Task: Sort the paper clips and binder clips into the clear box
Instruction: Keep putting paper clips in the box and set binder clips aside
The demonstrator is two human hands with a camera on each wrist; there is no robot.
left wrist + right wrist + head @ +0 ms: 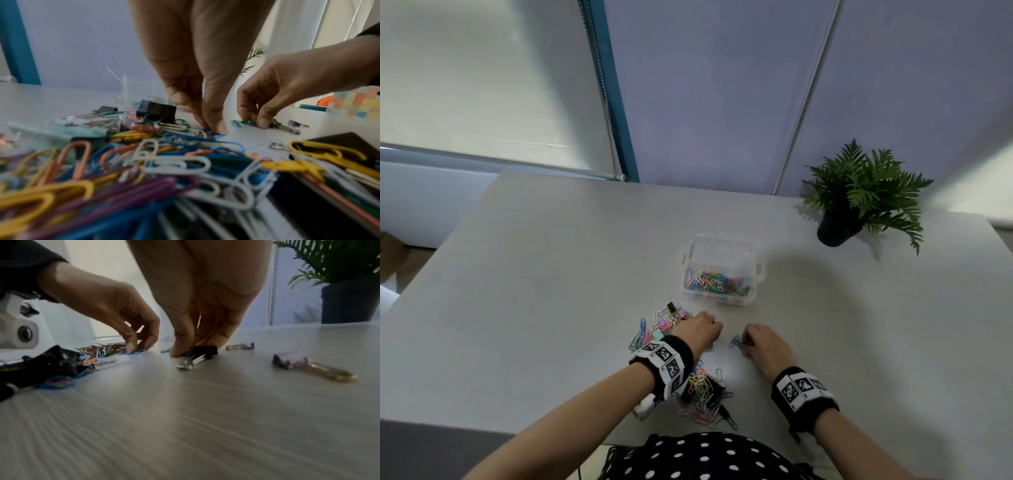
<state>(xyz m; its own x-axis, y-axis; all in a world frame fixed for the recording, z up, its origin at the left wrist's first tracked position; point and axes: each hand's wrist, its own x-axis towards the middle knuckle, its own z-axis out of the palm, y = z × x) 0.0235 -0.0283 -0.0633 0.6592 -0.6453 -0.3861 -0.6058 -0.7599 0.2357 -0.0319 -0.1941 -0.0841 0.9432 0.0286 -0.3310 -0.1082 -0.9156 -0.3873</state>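
- Nearest the person, a heap of coloured paper clips point(700, 387) lies on the table point(534, 274) under the left wrist, too many and too tangled to count; two black binder clips point(156, 111) show in the left wrist view among them
- Two hands work just beyond it, both palm-down with wrists raised and fingertips on the tabletop
- The left hand point(697, 330) has thumb and forefinger curled together, pinching a blue paper clip point(216, 134) at the edge of the heap
- The right hand point(768, 346) is curled over a black binder clip point(205, 350); thumb and fingers grip its body, its silver handles pointing toward the wrist; a blue-green paper clip point(242, 123) lies just beside those fingers
- Two purple binder clips point(292, 361) lie apart to the right
- Farther off stands one clear box point(722, 246), open, a layer of coloured paper clips in its near part
- Farthest, one potted plant point(859, 195) sits at the table's far right
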